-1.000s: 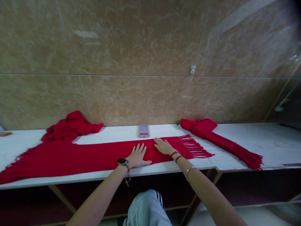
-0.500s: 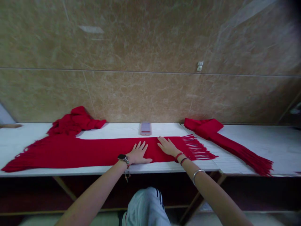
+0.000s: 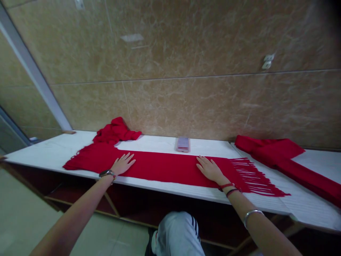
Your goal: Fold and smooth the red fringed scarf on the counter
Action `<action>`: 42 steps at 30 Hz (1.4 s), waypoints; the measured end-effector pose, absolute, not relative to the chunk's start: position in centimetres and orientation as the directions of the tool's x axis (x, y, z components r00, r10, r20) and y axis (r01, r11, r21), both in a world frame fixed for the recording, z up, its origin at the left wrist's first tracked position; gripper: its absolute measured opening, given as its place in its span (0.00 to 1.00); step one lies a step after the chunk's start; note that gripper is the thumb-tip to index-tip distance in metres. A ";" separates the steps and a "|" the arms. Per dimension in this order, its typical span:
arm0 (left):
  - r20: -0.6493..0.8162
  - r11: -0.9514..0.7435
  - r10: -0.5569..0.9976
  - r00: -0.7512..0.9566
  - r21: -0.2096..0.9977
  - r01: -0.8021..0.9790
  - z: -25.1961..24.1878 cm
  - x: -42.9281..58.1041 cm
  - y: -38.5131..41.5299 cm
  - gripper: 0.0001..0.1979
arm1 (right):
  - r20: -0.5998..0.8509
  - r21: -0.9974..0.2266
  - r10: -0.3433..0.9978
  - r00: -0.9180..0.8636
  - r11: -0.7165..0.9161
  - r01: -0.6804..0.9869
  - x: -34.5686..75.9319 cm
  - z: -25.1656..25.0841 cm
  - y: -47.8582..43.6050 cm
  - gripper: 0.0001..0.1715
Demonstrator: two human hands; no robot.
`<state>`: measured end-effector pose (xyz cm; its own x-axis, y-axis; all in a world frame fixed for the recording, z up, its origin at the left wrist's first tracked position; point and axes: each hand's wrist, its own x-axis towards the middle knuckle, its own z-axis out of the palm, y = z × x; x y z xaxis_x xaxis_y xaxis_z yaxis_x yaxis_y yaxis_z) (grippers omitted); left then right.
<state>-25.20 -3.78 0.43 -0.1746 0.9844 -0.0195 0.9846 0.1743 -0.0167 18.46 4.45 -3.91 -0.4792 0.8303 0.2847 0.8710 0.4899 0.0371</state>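
A long red scarf point(image 3: 165, 168) lies spread along the white table, its fringe fanned out at the right end. My left hand point(image 3: 123, 164) rests flat on the scarf's left part, fingers stretched out. Flat on the right part, short of the fringe, lies my right hand point(image 3: 210, 168), fingers extended. Behind the scarf's left end is a bunched red cloth point(image 3: 117, 129), which touches or joins it; I cannot tell which. A folded red scarf point(image 3: 277, 153) lies at the right, running off toward the frame's edge.
A phone point(image 3: 183, 144) lies behind the scarf near the tiled wall point(image 3: 170, 103). The white table point(image 3: 213, 144) has open shelves point(image 3: 138, 202) beneath its front edge. Wall sockets point(image 3: 267, 61) show at the upper right. My knee point(image 3: 177, 233) is below the table edge.
My left hand has slid left along the scarf, away from my right hand, which stays near the fringed end. The view has turned to the left.
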 end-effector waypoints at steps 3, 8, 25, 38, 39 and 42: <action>-0.056 0.315 0.948 -0.315 -0.005 0.949 1.1 -24.7 -3.8 0.29 | 0.277 0.046 0.834 -0.478 0.485 0.873 18.4 -3.8 4.3 0.27; -0.044 -0.156 0.986 0.159 0.048 0.986 1.4 -18.0 -3.8 0.29 | 0.253 0.035 0.846 -0.470 0.477 0.878 18.5 -3.5 3.9 0.27; -0.038 -0.663 0.743 0.668 -0.172 0.729 4.2 -16.1 -7.8 0.21 | 0.140 0.015 0.334 -0.932 0.941 0.339 7.0 2.5 -3.9 0.20; 0.124 -0.542 0.794 0.595 -0.299 0.785 1.9 -14.7 -8.3 0.08 | 0.311 0.193 0.440 -0.842 0.839 0.509 7.6 0.5 -4.4 0.12; 0.131 -0.533 0.797 0.589 -0.307 0.789 1.9 -14.6 -8.3 0.08 | 0.312 0.209 0.429 -0.848 0.839 0.502 7.8 0.4 -4.4 0.12; 0.146 -0.519 0.798 0.584 -0.327 0.790 2.1 -14.4 -8.3 0.08 | 0.324 0.237 0.389 -0.862 0.849 0.472 8.3 0.3 -4.3 0.11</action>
